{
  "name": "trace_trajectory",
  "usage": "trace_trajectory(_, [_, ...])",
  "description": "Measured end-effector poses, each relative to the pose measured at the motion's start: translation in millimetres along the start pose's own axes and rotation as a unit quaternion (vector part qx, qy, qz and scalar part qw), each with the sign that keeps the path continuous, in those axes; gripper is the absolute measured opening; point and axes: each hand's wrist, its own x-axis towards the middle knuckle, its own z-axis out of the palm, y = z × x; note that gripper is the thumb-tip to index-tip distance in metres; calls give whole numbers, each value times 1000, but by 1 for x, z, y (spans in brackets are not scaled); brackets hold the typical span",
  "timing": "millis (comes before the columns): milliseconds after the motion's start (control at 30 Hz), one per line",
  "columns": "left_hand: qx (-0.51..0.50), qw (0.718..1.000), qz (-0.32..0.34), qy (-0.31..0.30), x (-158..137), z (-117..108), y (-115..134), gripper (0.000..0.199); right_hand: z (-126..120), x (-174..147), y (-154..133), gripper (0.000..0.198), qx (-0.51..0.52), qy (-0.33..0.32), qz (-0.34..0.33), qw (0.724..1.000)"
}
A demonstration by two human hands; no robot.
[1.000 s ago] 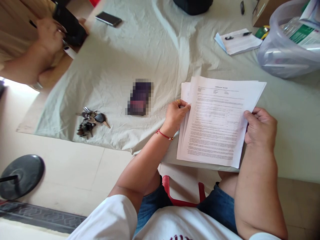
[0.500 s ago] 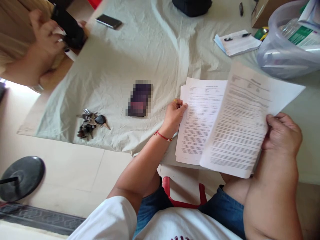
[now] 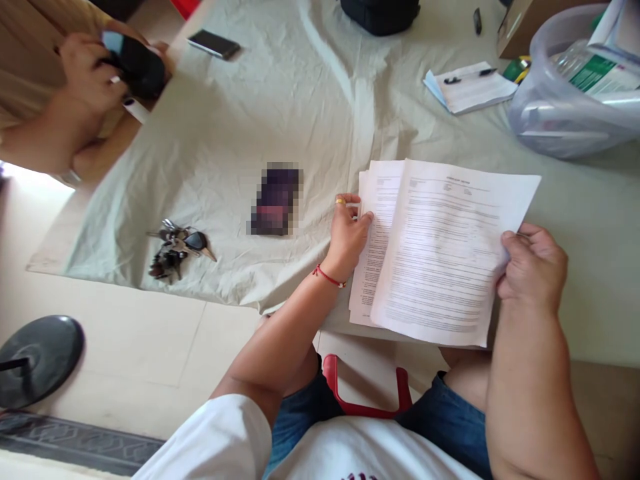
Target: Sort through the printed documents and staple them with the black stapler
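My right hand (image 3: 534,270) is closed on the right edge of a printed sheet (image 3: 445,253), thumb on top. The sheet overlaps most of a stack of printed papers (image 3: 367,267) lying at the table's near edge. My left hand (image 3: 349,230), with a ring and a red bracelet, pinches the left edge of that stack between thumb and fingers. Left of this hand, a phone (image 3: 276,202), blurred into blocks, lies on the cloth. A bunch of keys (image 3: 180,248) sits farther left, by the cloth's edge.
A clear plastic tub (image 3: 545,127) with papers and bottles stands at the back right, beside a notepad (image 3: 475,90) with a pen. At the back are a black bag (image 3: 380,13) and another phone (image 3: 214,44). A person's hand (image 3: 93,73) holds a dark object at the left.
My right hand has brought the sheet left and down over the stack, covering more of it. My left hand stays at the stack's edge. The other person's dark object has tilted.
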Motion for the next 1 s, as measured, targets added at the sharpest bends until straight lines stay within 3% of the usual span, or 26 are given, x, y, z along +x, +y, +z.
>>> trace_trajectory(100, [-10, 1000, 11, 1, -3, 1, 2, 40, 3, -4, 1, 31, -12, -2, 4, 1000])
trace_trajectory(233, [7, 999, 26, -22, -7, 2, 3, 4, 6, -9, 3, 33, -25, -18, 19, 999])
trace_trajectory(400, [-53, 997, -14, -53, -12, 3, 2, 29, 8, -15, 6, 32, -41, -61, 12, 997])
trace_trajectory(700, [-32, 998, -28, -38, -11, 2, -2, 11, 8, -13, 7, 28, -55, -76, -6, 996])
trace_trajectory(1000, [-72, 990, -108, -61, -29, -4, 7, 25, 8, -7, 4, 28, -72, -55, 2, 996])
